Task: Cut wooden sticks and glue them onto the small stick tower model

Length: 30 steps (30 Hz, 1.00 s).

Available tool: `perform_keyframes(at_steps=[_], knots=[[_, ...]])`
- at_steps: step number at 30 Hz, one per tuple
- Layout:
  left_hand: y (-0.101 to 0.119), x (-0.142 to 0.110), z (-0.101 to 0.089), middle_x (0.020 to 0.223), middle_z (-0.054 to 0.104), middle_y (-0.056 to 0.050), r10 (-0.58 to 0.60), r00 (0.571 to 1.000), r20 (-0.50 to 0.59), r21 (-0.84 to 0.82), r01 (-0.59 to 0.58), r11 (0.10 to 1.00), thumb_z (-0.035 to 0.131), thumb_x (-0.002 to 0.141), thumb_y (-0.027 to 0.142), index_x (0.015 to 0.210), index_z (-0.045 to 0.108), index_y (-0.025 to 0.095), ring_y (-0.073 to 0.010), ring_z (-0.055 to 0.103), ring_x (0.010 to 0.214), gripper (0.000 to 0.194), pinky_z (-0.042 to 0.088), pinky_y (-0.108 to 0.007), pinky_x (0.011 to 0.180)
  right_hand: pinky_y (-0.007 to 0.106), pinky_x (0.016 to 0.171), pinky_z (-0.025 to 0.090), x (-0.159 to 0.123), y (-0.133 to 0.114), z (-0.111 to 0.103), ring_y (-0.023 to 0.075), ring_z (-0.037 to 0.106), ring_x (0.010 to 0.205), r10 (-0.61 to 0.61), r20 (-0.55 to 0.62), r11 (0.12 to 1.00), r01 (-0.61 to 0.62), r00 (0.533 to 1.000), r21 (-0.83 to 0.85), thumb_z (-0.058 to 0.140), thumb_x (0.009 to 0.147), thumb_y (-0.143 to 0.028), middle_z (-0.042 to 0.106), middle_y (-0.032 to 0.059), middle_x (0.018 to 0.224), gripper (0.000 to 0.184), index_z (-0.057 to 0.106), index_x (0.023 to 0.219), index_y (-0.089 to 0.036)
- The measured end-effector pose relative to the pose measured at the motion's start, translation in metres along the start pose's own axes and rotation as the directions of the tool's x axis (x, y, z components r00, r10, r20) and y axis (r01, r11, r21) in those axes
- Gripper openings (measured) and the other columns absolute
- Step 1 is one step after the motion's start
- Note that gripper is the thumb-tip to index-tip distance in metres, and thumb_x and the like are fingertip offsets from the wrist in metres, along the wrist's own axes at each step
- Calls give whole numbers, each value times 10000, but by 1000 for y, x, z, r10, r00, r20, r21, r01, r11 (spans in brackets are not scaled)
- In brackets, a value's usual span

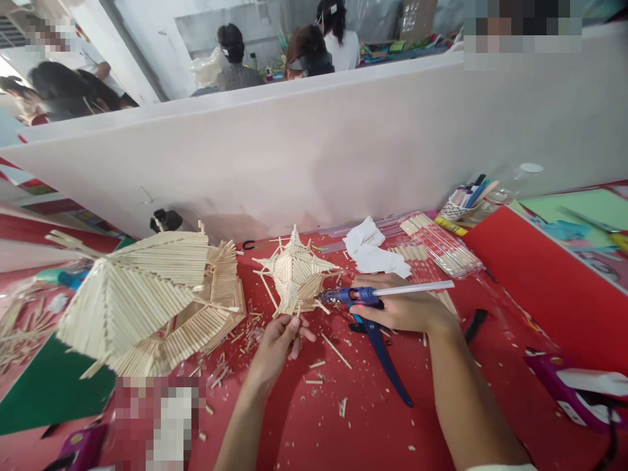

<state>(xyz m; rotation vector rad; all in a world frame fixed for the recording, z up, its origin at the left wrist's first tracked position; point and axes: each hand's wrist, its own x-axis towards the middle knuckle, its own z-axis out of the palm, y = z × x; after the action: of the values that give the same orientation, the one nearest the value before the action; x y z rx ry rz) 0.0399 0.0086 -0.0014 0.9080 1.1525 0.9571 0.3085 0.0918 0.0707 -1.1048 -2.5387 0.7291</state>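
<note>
My left hand (287, 337) pinches the near edge of a small star-shaped model (294, 275) built of pale wooden sticks, with pointed tips and loose stick ends jutting out. My right hand (402, 307) is wrapped round a blue glue gun (358, 296), a white glue stick (417, 288) poking out of its back. The gun's nozzle end is at the model's right lower side; whether it touches cannot be made out. Below my right hand lies a blue-handled tool (387, 366), its head partly hidden. Left of the model stands a larger stick-built house with a pitched roof (147, 294).
Stick scraps (342, 407) litter the red table (314, 445). Crumpled white tissue (367, 242), bagged sticks (441, 245) and a pen cup (458, 204) lie toward the back right. A white partition (275, 157) closes off the far side; people sit beyond it.
</note>
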Motion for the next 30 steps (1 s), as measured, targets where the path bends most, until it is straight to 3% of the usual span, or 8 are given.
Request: perform_keyframes(at_steps=[4, 7, 16, 20, 24, 30], knots=[[2, -2, -3, 930, 757, -111, -45, 998, 43, -127, 50, 991, 769, 801, 506, 981, 647, 116, -60, 504, 549, 446, 379, -206, 547, 301, 739, 435, 3, 0, 3, 193, 623, 798, -8, 34, 1000, 7, 999, 19, 565, 967, -433, 704, 27, 911, 225, 636, 911, -227], [3, -5, -5, 936, 757, -113, -67, 997, 40, -133, 72, 988, 781, 796, 489, 993, 647, 116, -75, 549, 583, 443, 413, -208, 574, 296, 748, 441, 4, -2, 3, 190, 621, 804, -22, 42, 999, 21, 999, 37, 573, 964, -420, 703, 21, 902, 209, 630, 910, -226], [0, -2, -9, 769, 748, -89, -91, 996, 4, 0, 91, 996, 687, 823, 607, 927, 608, 139, -81, 499, 462, 486, 362, -210, 476, 293, 729, 446, 4, -2, 0, 195, 626, 780, -24, 26, 1000, 23, 999, 21, 566, 962, -440, 698, 24, 860, 245, 630, 866, -224], [3, -4, -11, 704, 721, -61, -18, 998, 67, 211, 3, 977, 598, 888, 606, 827, 625, 153, -103, 490, 493, 457, 383, -234, 525, 303, 754, 462, 0, 1, -1, 214, 649, 841, -5, -2, 1000, 5, 1000, 11, 566, 961, -450, 715, 37, 912, 241, 663, 932, -232], [-2, -10, -21, 809, 720, -66, 131, 991, 32, 611, -123, 782, 575, 931, 500, 796, 716, 177, -192, 622, 748, 377, 444, -283, 711, 317, 781, 477, -4, 4, -3, 227, 661, 874, -9, -29, 1000, 9, 1000, 0, 559, 960, -463, 725, 51, 961, 254, 677, 953, -237], [-32, -13, -42, 988, 752, -92, 226, 967, -119, 847, -20, 532, 581, 918, 360, 984, 742, 228, -278, 682, 914, 219, 466, -346, 788, 307, 720, 465, -5, 0, -9, 205, 635, 782, 0, -26, 1000, 0, 1000, -1, 565, 955, -475, 709, 38, 898, 259, 662, 929, -236]])
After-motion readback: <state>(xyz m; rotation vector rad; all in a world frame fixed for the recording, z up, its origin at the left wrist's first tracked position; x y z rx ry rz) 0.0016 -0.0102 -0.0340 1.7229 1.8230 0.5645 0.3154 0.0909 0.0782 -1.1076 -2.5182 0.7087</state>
